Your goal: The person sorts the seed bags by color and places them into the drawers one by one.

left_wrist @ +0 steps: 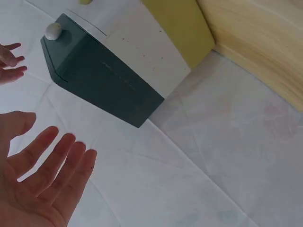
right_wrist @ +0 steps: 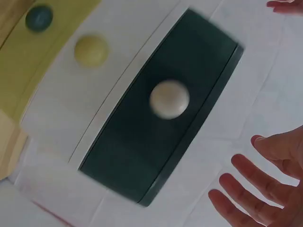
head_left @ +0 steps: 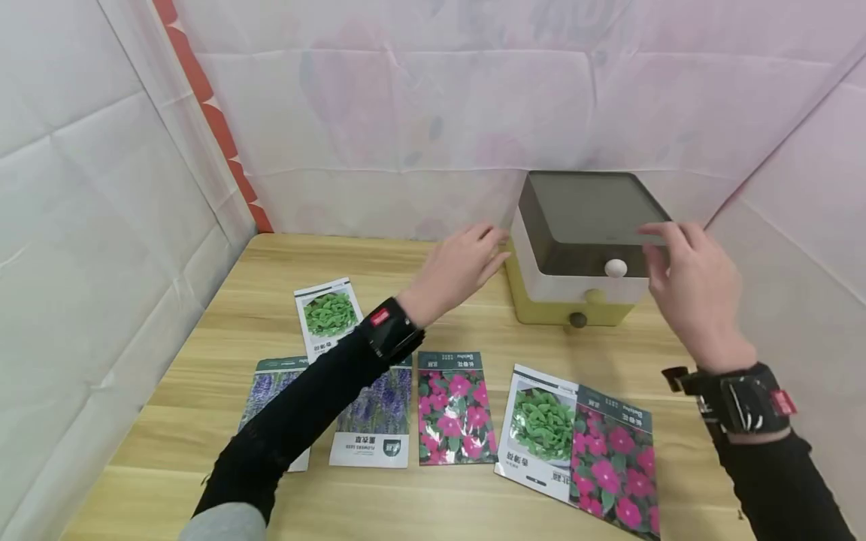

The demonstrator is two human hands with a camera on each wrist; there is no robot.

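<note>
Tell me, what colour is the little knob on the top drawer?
The knob is cream white, clearest in the right wrist view.

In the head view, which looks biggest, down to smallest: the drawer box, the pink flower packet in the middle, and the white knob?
1. Drawer box, largest.
2. Pink flower packet, though it lies nearer the camera, which flatters it.
3. White knob, clearly smallest.

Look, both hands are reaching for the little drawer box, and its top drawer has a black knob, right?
Not quite. Both hands, left hand and right hand, do reach toward the drawer box, but the top drawer's knob is white, not black. The head view and right wrist view show it.
</note>
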